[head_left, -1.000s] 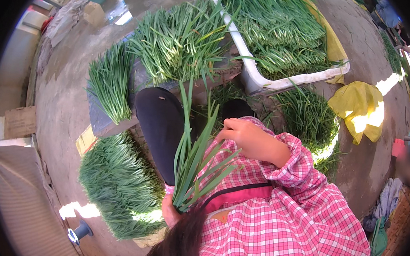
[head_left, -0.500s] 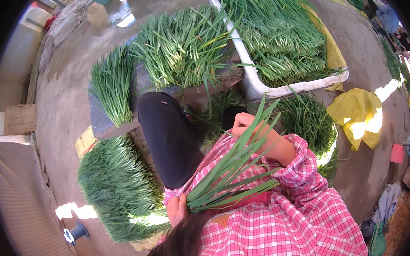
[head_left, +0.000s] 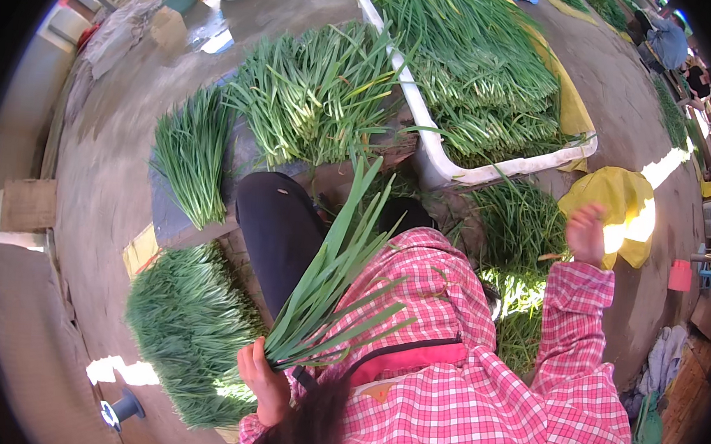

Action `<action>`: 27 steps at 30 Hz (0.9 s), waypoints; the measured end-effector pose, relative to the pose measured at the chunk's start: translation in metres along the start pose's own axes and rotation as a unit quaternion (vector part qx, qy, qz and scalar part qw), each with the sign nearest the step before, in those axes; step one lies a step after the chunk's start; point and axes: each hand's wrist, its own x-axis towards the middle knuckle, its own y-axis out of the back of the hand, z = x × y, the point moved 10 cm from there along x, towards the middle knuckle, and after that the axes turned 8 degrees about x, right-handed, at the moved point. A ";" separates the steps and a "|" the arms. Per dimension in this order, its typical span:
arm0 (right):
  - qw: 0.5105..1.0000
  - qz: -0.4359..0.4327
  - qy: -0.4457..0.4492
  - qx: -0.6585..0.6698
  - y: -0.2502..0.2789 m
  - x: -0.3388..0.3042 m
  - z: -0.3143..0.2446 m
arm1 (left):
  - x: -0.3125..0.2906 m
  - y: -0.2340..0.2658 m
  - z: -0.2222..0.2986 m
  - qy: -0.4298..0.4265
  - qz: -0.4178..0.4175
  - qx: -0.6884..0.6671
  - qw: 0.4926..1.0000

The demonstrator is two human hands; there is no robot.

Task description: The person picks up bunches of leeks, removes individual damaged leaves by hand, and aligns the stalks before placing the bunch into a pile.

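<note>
One left hand (head_left: 263, 382) snug around green leaves (head_left: 310, 301), right hand (head_left: 587, 236) loosely half-open.

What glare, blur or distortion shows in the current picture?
Head view: sunlight washes out patches on the yellow cloth and floor; head view: fisheye curvature bends the outer scene within black corners; head view: the right hand looks slightly soft, the held leaves fairly sharp.
</note>
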 end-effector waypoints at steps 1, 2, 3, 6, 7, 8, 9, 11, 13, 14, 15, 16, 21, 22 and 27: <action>0.908 0.080 -0.207 -0.356 0.051 -0.020 0.054 | 0.001 0.000 -0.002 -0.012 0.007 -0.001 1.000; 0.643 0.143 -0.377 -0.651 0.113 -0.054 0.069 | 0.004 -0.002 -0.005 -0.012 0.006 -0.005 1.000; 0.729 0.137 -0.302 -0.599 0.140 -0.071 0.076 | 0.007 -0.001 -0.008 -0.010 0.004 -0.005 1.000; 0.715 0.195 -0.350 -0.573 0.200 -0.152 0.109 | 0.016 0.004 -0.028 0.045 -0.007 -0.008 0.999; 0.626 0.228 -0.459 -0.588 0.206 -0.191 0.124 | 0.017 0.004 -0.045 0.076 0.010 -0.017 0.997; 0.567 0.228 -0.539 -0.580 0.204 -0.222 0.136 | 0.020 0.006 -0.063 0.105 0.024 -0.026 0.994; 0.553 0.199 -0.575 -0.569 0.197 -0.241 0.147 | 0.027 0.003 -0.087 0.165 0.001 -0.069 0.984; 0.618 0.098 -0.383 -0.680 0.225 -0.285 0.187 | 0.045 -0.005 -0.138 0.280 0.016 -0.147 0.948; 0.711 0.431 -0.500 -0.242 0.207 -0.300 0.212 | 0.068 -0.016 -0.193 0.274 0.067 -0.158 0.946; 0.714 0.369 -0.517 -0.295 0.208 -0.296 0.221 | 0.076 -0.031 -0.229 0.328 0.042 -0.180 0.926; 0.722 0.327 -0.515 -0.327 0.212 -0.298 0.235 | 0.087 -0.044 -0.253 0.377 0.017 -0.203 0.903; 0.727 0.285 -0.511 -0.358 0.214 -0.297 0.247 | 0.106 -0.048 -0.257 0.418 -0.012 -0.233 0.878; 0.753 0.368 -0.467 -0.282 0.192 -0.288 0.245 | 0.184 -0.082 -0.304 0.453 -0.017 -0.311 0.835; 0.747 0.370 -0.470 -0.291 0.191 -0.293 0.241 | 0.197 -0.091 -0.309 0.454 -0.021 -0.314 0.833; 0.712 0.358 -0.495 -0.345 0.177 -0.315 0.220 | 0.248 -0.141 -0.331 0.460 -0.067 -0.274 0.842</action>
